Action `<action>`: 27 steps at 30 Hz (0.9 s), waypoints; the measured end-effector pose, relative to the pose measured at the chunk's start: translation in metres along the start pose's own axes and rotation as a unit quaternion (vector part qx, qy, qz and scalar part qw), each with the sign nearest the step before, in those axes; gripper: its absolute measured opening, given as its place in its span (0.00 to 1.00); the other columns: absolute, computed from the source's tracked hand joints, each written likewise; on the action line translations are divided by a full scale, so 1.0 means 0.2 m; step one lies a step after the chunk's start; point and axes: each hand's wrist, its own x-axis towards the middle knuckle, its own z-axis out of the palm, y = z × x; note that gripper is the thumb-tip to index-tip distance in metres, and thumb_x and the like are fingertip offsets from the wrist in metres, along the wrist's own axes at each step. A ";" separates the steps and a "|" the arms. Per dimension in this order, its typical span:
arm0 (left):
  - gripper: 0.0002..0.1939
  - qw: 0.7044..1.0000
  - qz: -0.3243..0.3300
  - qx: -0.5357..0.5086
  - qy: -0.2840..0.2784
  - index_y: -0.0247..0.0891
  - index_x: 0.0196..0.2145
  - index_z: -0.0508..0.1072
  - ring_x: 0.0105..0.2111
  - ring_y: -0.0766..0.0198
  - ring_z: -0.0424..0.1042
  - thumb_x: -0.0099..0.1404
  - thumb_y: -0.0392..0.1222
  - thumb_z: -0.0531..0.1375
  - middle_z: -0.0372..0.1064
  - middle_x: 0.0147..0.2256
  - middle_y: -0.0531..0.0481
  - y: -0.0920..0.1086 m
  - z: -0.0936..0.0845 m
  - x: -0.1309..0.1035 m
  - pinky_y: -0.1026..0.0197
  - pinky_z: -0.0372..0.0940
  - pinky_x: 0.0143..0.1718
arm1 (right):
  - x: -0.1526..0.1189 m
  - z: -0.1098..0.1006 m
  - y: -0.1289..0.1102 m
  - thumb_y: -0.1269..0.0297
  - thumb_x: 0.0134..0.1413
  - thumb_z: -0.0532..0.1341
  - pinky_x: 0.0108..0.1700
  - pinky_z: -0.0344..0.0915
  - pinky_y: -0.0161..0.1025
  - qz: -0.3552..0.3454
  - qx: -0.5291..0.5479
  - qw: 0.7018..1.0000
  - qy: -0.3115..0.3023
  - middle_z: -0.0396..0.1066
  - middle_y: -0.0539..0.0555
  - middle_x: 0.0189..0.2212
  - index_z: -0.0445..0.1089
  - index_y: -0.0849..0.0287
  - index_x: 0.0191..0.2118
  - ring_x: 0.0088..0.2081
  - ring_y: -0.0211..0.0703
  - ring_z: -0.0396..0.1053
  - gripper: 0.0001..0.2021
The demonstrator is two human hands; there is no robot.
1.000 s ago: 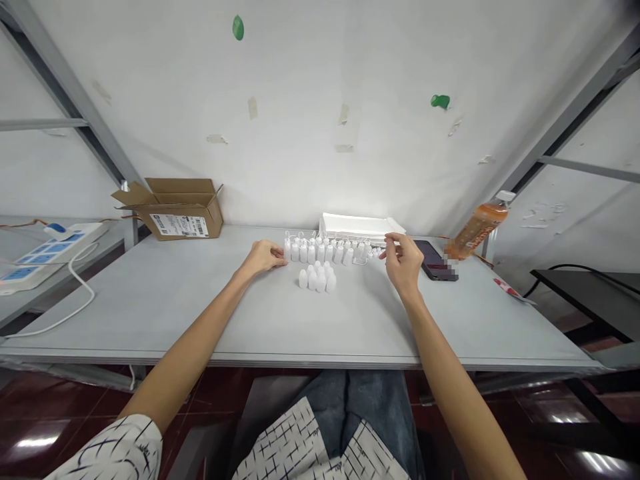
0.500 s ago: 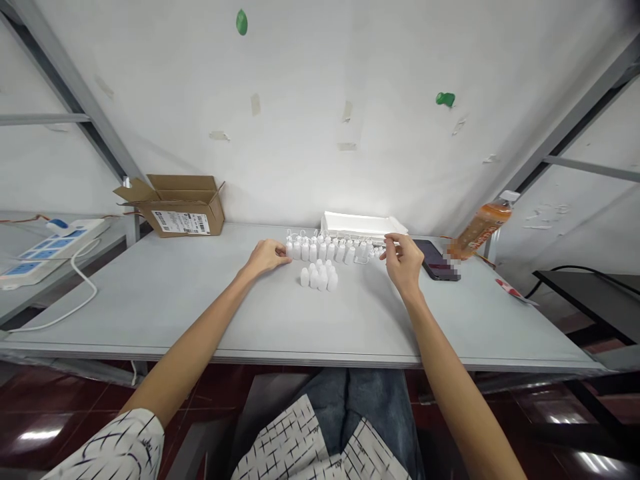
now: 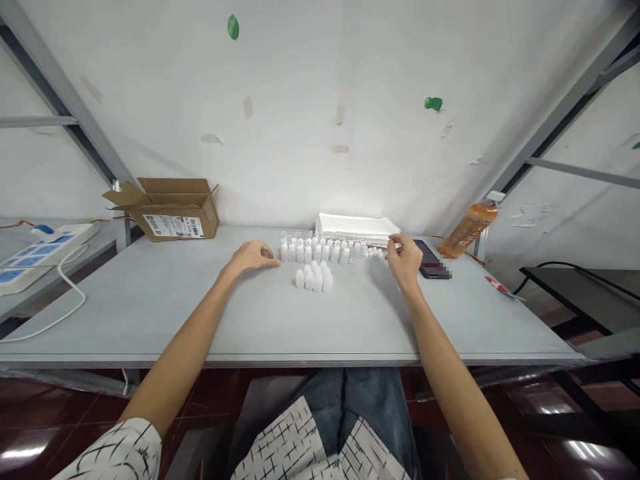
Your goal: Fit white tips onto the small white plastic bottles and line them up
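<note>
Several small white bottles with thin looped tops (image 3: 317, 251) stand in rows near the back of the table. Just left of the rows is my left hand (image 3: 251, 257), thumb stretched toward them and fingers apart, with a gap to the closest bottle. My right hand (image 3: 405, 260) hovers at the right end, beside a cluster of tiny white pieces (image 3: 373, 253). Its thumb and fingertips are apart, and no held thing shows between them. In front of the rows, several rounded white bottles without looped tops (image 3: 315, 277) stand in a tight group.
Behind the bottles lies a white tray-like stack (image 3: 355, 227) against the wall. An open cardboard box (image 3: 175, 217) sits at the back left. On the right are a dark phone (image 3: 431, 257), an orange drink bottle (image 3: 470, 228) and a red-and-white packet (image 3: 500, 287). A power strip (image 3: 45, 253) lies far left.
My left hand has let go of the left end of the bottle rows and drawn away leftward. My right hand has stayed almost in place. The view has shifted slightly.
</note>
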 end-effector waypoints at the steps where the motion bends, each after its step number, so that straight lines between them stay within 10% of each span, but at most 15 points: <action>1: 0.25 1.000 0.000 -0.003 -0.013 0.39 0.33 0.81 0.32 0.58 0.71 0.46 0.63 0.67 0.76 0.32 0.46 -0.01 -0.02 0.00 0.63 0.57 0.28 | 0.00 0.00 0.02 0.65 0.57 0.54 0.40 0.63 0.41 0.012 -0.017 1.000 -0.008 0.76 0.57 0.39 0.73 0.60 0.39 0.26 0.40 0.68 0.11; 17: 0.16 0.974 0.056 -0.133 -0.176 0.37 0.28 0.78 0.19 0.71 0.54 0.50 0.54 0.69 0.62 0.20 0.53 0.07 -0.19 -0.12 0.65 0.50 0.21 | -0.04 0.05 0.07 0.70 0.56 0.57 0.39 0.59 0.39 0.022 -0.197 0.964 -0.179 0.77 0.55 0.39 0.76 0.56 0.46 0.43 0.50 0.70 0.15; 27: 0.25 0.953 0.174 -0.167 -0.186 0.39 0.39 0.79 0.24 0.68 0.60 0.47 0.56 0.71 0.62 0.22 0.56 0.22 -0.02 -0.14 0.64 0.56 0.27 | -0.06 0.06 0.05 0.67 0.55 0.57 0.37 0.60 0.39 -0.008 -0.176 0.969 -0.173 0.77 0.55 0.36 0.77 0.56 0.44 0.41 0.49 0.70 0.14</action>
